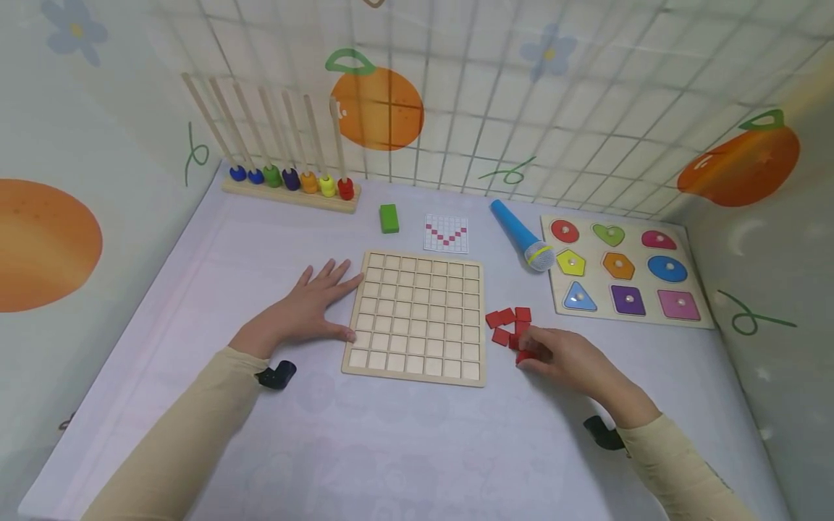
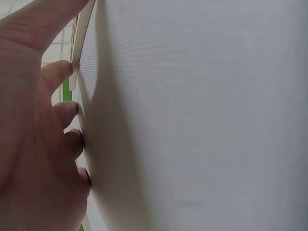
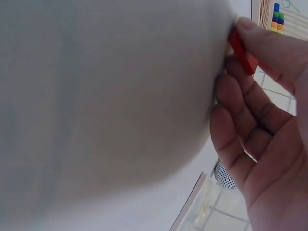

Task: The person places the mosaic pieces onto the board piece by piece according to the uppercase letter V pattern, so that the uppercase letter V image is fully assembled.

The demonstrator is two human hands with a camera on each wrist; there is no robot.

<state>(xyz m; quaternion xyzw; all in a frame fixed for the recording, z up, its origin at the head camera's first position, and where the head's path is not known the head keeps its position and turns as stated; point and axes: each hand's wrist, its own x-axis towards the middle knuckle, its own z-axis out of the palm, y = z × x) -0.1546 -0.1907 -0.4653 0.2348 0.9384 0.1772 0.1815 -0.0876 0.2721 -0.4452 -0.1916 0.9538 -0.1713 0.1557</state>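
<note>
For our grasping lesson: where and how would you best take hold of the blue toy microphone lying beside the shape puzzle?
Grip the blue toy microphone around the middle of its blue handle, coming from above with fingers across its width. It lies flat and slanted, its grey mesh head close against the shape puzzle, so the handle, bare on both long sides, probably offers the easier hold.

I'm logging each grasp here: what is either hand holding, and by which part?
The right hand pinches a red tile by its edges, between thumb and fingertip. The left hand holds nothing; it rests flat beside the wooden grid board.
</note>
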